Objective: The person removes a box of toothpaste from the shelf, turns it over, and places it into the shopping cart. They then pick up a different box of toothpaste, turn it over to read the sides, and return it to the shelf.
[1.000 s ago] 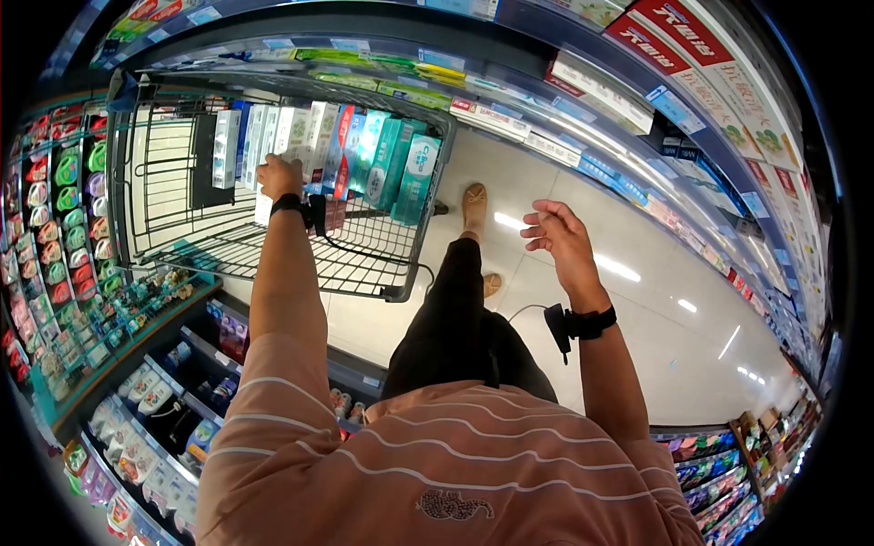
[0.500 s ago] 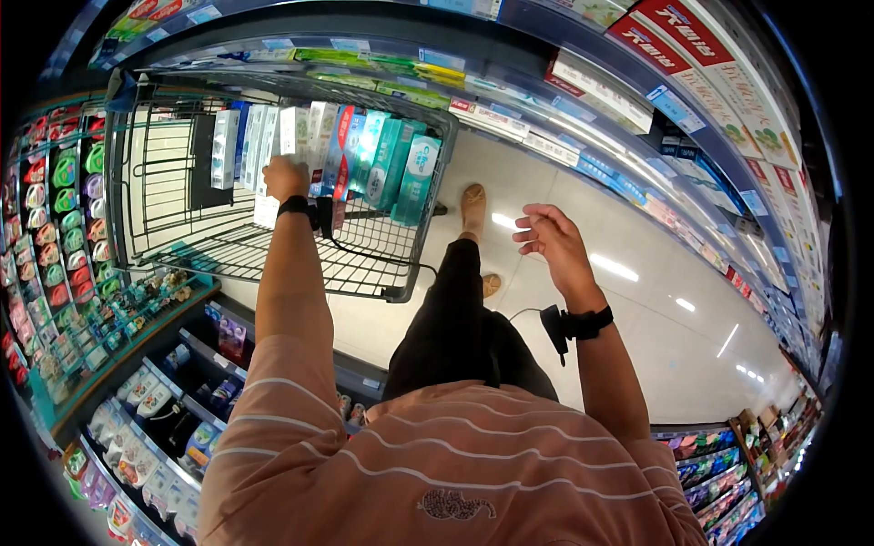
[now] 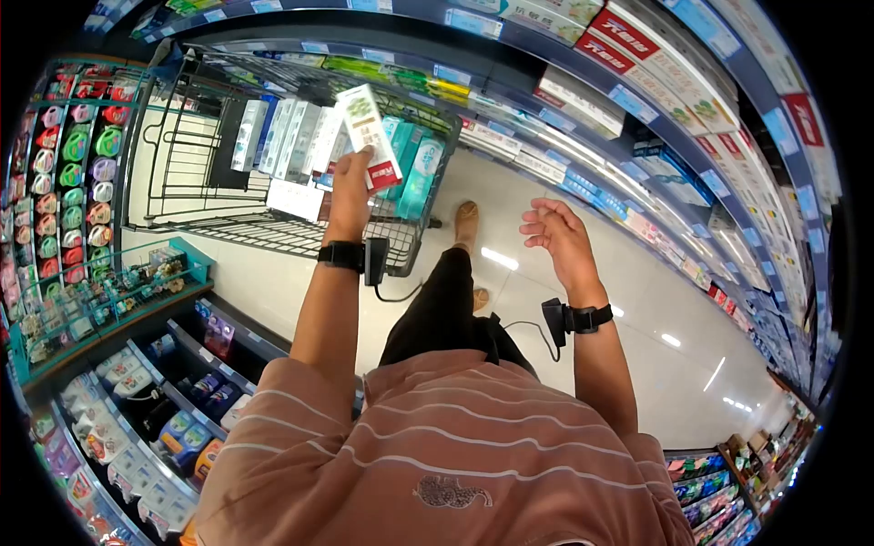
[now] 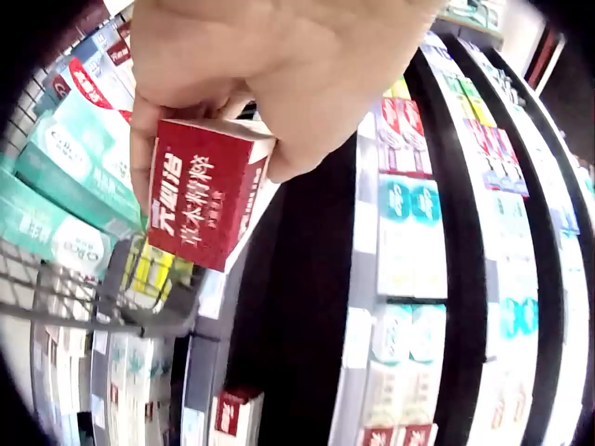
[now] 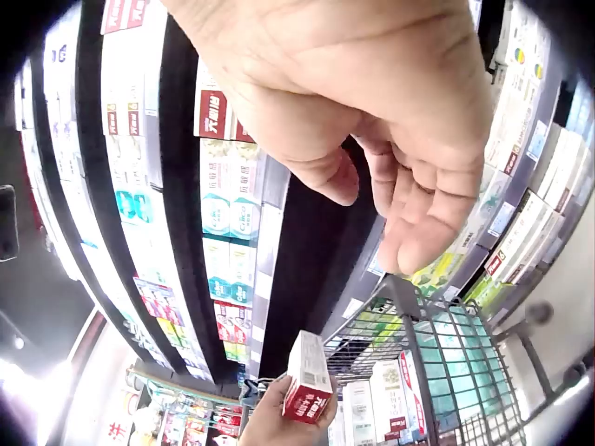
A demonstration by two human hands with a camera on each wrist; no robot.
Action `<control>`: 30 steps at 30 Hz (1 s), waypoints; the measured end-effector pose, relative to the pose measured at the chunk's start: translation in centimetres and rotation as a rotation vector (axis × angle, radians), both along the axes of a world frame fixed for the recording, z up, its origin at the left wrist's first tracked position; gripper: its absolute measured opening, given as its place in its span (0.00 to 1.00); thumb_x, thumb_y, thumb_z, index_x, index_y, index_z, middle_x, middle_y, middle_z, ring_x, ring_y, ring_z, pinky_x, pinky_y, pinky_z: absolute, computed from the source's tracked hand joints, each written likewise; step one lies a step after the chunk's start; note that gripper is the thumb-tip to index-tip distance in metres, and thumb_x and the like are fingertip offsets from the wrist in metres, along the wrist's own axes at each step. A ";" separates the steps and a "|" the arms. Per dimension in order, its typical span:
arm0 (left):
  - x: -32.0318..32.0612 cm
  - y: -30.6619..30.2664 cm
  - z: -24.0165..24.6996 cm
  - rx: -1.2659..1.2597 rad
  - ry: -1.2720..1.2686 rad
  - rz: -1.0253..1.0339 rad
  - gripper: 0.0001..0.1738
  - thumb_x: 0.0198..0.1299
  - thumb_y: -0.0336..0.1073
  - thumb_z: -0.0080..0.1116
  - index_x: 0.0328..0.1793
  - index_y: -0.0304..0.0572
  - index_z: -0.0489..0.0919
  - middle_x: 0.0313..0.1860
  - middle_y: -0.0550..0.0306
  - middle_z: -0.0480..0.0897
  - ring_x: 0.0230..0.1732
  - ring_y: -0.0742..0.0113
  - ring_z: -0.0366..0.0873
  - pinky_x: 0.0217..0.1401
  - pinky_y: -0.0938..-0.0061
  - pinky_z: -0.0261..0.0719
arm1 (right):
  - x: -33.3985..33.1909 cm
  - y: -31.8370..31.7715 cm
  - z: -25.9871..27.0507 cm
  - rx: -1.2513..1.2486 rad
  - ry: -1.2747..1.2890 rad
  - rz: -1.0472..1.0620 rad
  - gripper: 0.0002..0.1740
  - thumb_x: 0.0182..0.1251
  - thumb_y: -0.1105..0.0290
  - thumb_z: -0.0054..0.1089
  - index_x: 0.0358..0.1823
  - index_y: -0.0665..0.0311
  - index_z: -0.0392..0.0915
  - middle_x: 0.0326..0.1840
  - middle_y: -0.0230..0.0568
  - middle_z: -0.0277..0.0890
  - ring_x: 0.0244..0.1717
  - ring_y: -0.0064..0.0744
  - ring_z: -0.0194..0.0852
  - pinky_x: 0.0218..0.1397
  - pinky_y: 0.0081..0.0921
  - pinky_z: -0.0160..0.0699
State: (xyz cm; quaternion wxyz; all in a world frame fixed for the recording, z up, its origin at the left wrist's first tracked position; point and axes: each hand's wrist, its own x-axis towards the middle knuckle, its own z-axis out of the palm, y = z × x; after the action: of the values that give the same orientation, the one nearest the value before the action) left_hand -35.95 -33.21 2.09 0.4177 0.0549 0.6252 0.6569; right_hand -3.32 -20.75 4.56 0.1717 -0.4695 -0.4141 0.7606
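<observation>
My left hand (image 3: 350, 196) grips a long white toothpaste box (image 3: 362, 118) with a red end, raised over the wire shopping cart (image 3: 157, 219). In the left wrist view, the box's red end (image 4: 195, 200) with white lettering faces the camera, between thumb and fingers. Upright in the cart stands a row of boxes, white ones (image 3: 296, 136) toward the left and teal ones (image 3: 423, 173) at the right. One white box (image 3: 293, 198) lies flat in front of them. Away from the cart, my right hand (image 3: 562, 238) hovers above the floor, fingers loosely bent, holding nothing.
Shelves of boxed goods (image 3: 628, 50) run along the cart's far side and curve down the right. A teal-edged display stand (image 3: 196, 264) is at the left, with a low shelf of bottles (image 3: 127, 373) below it. Pale tiled floor (image 3: 528, 309) lies under my feet.
My left hand has lifted the toothpaste box out of the row in the cart and moved it right, tilting it. My right hand stays nearly where it was. The head view has shifted slightly.
</observation>
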 end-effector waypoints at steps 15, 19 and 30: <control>12.5 -1.6 12.7 0.081 -0.006 -0.814 0.34 0.68 0.48 0.63 0.72 0.30 0.73 0.55 0.52 0.84 0.51 0.73 0.83 0.56 0.80 0.79 | 6.4 -3.9 11.8 0.273 0.268 -0.187 0.28 0.80 0.55 0.51 0.71 0.66 0.66 0.60 0.48 0.76 0.54 0.38 0.81 0.54 0.33 0.83; 14.2 -0.9 13.6 0.086 0.052 -0.995 0.34 0.69 0.49 0.62 0.72 0.30 0.73 0.57 0.50 0.84 0.52 0.71 0.84 0.57 0.79 0.80 | 8.7 -4.9 12.6 0.285 0.312 -0.194 0.29 0.79 0.58 0.52 0.72 0.68 0.65 0.60 0.47 0.75 0.55 0.37 0.80 0.56 0.35 0.84; 16.7 -0.6 14.7 0.261 0.015 -0.925 0.27 0.76 0.46 0.50 0.73 0.35 0.70 0.58 0.52 0.83 0.53 0.67 0.83 0.50 0.70 0.85 | 13.8 -8.0 10.9 0.241 0.424 -0.481 0.30 0.78 0.65 0.49 0.75 0.72 0.57 0.60 0.51 0.76 0.55 0.40 0.82 0.58 0.39 0.87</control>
State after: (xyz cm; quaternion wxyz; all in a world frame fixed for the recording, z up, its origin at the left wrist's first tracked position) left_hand -19.20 -33.84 16.82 0.6514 0.3839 0.4505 0.4748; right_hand 10.49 -28.77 15.46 0.4826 -0.3617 -0.3335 0.7246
